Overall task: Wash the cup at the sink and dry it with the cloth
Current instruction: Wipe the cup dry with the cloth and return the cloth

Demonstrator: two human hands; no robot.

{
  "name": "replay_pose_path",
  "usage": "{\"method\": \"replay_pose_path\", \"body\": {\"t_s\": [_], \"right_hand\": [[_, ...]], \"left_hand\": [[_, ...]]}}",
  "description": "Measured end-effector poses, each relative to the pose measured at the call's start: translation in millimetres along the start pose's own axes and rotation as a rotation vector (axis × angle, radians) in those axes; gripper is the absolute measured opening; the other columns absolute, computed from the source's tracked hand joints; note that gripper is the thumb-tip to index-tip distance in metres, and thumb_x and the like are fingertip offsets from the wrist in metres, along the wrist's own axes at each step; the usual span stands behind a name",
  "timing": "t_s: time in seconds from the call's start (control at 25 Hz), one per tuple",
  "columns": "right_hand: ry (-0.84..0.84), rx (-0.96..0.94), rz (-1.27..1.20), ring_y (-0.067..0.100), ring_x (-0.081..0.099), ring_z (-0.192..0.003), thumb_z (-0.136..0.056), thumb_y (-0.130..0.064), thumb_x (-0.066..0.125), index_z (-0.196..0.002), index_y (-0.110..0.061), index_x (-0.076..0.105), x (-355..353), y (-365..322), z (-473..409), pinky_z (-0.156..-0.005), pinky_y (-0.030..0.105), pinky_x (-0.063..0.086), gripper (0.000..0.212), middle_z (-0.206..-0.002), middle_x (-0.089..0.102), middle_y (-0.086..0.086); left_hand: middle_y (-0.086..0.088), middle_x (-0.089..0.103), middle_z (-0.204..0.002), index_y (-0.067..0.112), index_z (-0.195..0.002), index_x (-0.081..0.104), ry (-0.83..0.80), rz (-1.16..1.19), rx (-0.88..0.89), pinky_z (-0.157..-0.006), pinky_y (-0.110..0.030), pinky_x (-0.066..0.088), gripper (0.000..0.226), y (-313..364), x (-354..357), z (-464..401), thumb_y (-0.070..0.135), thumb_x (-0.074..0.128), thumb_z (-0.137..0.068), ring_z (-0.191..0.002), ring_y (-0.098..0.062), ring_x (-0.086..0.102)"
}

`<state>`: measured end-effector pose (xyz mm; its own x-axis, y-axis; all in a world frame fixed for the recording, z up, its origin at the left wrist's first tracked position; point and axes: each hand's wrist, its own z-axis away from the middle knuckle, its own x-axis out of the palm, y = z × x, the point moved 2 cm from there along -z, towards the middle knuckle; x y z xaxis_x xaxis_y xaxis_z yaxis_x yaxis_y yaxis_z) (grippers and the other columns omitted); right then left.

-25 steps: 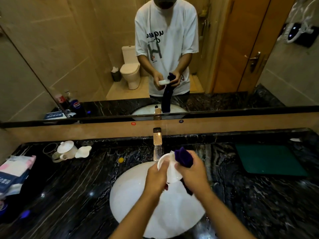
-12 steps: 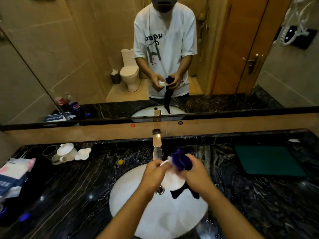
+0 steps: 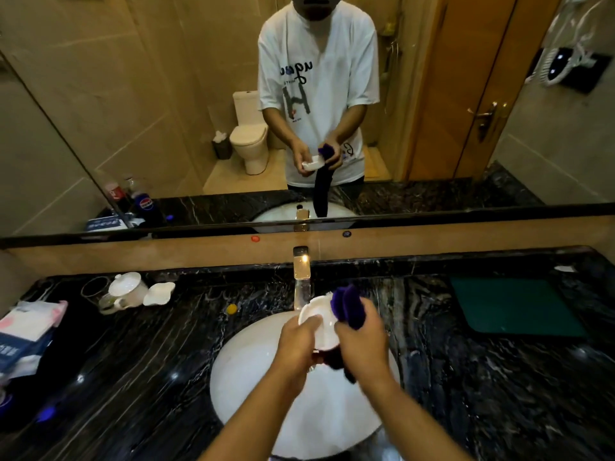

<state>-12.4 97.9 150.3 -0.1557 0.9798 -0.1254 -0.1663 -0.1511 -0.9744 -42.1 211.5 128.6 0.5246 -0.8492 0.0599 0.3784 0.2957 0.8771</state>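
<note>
Drying looks underway over the sink [image 3: 253, 377]: left hand [image 3: 296, 341] grips the cup [image 3: 317, 322], right hand [image 3: 361, 337] clutches the purple cloth [image 3: 347, 306] against it; washing seems finished

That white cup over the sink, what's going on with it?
A person stands at a bathroom sink drying a small white cup. The left hand holds the cup over the basin, while the right hand presses a dark purple cloth against its rim. No water is visibly running from the tap.
</note>
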Motion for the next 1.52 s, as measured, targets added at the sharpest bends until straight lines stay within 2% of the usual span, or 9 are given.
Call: {"method": "replay_pose_path", "body": {"t_s": [0.16,0.24,0.4,0.68,0.88,1.0,1.12,1.24,1.52], "right_hand": [[-0.291,0.035,0.209,0.025,0.067,-0.081,-0.062,-0.001,0.061,-0.092,-0.028,0.069,-18,-24,-29,-0.068,0.038,0.052,0.041,-0.084,0.072,0.004],[-0.172,0.057,0.076,0.025,0.069,-0.089,-0.071,-0.001,0.062,-0.099,-0.029,0.067,-10,-23,-22,-0.078,0.042,0.055,0.041,-0.091,0.073,0.002],[0.01,0.013,-0.044,0.017,0.065,-0.1,-0.078,-0.003,0.065,-0.12,-0.029,0.054,20,-4,12,-0.085,0.037,0.059,0.051,-0.113,0.064,-0.001],[-0.267,0.058,0.097,0.025,0.068,-0.087,-0.075,0.004,0.06,-0.102,-0.024,0.068,-14,-33,-19,-0.072,0.038,0.056,0.04,-0.089,0.072,0.003],[-0.158,0.044,-0.304,0.014,0.073,-0.094,-0.086,-0.006,0.071,-0.123,-0.028,0.063,9,-16,11,-0.079,0.034,0.062,0.043,-0.108,0.075,-0.001],[-0.19,0.039,-0.381,0.015,0.074,-0.082,-0.088,-0.014,0.074,-0.121,-0.029,0.066,7,-8,23,-0.066,0.032,0.061,0.036,-0.103,0.078,0.0],[-0.188,0.072,-0.402,0.022,0.075,-0.088,-0.092,-0.023,0.07,-0.113,-0.027,0.072,-2,-7,17,-0.075,0.042,0.061,0.022,-0.102,0.079,0.005],[-0.203,0.193,-0.551,0.028,0.074,-0.097,-0.096,-0.03,0.061,-0.115,-0.019,0.073,0,-17,9,-0.088,0.048,0.058,0.025,-0.11,0.077,0.014],[-0.298,0.133,-0.398,0.027,0.073,-0.083,-0.097,-0.035,0.06,-0.111,-0.03,0.074,4,-21,13,-0.075,0.046,0.057,0.02,-0.099,0.078,0.011]], "left_hand": [[-0.014,0.078,-0.1,0.016,-0.104,0.07,-0.151,-0.343,0.11,-0.079,-0.052,0.058,0.022,15,-14,-15,0.033,0.066,-0.09,-0.094,-0.035,0.073],[-0.019,0.075,-0.107,0.012,-0.11,0.066,-0.053,-0.198,0.122,-0.083,-0.054,0.058,0.021,15,-7,-14,0.026,0.061,-0.094,-0.098,-0.037,0.072],[-0.024,0.071,-0.11,0.009,-0.12,0.06,0.182,0.233,-0.013,-0.062,-0.04,0.061,0.026,3,9,-12,0.01,0.049,-0.096,-0.096,-0.039,0.072],[-0.009,0.071,-0.09,0.015,-0.103,0.065,-0.154,-0.396,0.111,-0.045,-0.023,0.045,0.024,26,-20,-2,0.037,0.056,-0.101,-0.068,-0.018,0.064],[-0.012,0.076,-0.102,0.016,-0.12,0.067,0.093,0.174,0.068,-0.057,-0.034,0.057,0.033,12,-2,3,0.037,0.048,-0.104,-0.087,-0.026,0.073],[-0.014,0.075,-0.115,0.022,-0.126,0.064,0.104,0.292,0.068,-0.079,-0.046,0.063,0.032,1,-2,9,0.039,0.049,-0.104,-0.106,-0.035,0.072],[-0.017,0.075,-0.117,0.017,-0.128,0.064,0.04,0.438,0.03,-0.079,-0.044,0.062,0.031,3,-3,17,0.033,0.053,-0.104,-0.106,-0.035,0.071],[-0.015,0.077,-0.112,0.017,-0.122,0.067,-0.013,0.422,-0.018,-0.073,-0.043,0.062,0.031,6,3,20,0.037,0.053,-0.103,-0.102,-0.034,0.073],[-0.009,0.075,-0.116,0.028,-0.123,0.066,0.076,0.342,0.034,-0.086,-0.047,0.056,0.031,11,-11,11,0.046,0.051,-0.103,-0.106,-0.032,0.071]]}}
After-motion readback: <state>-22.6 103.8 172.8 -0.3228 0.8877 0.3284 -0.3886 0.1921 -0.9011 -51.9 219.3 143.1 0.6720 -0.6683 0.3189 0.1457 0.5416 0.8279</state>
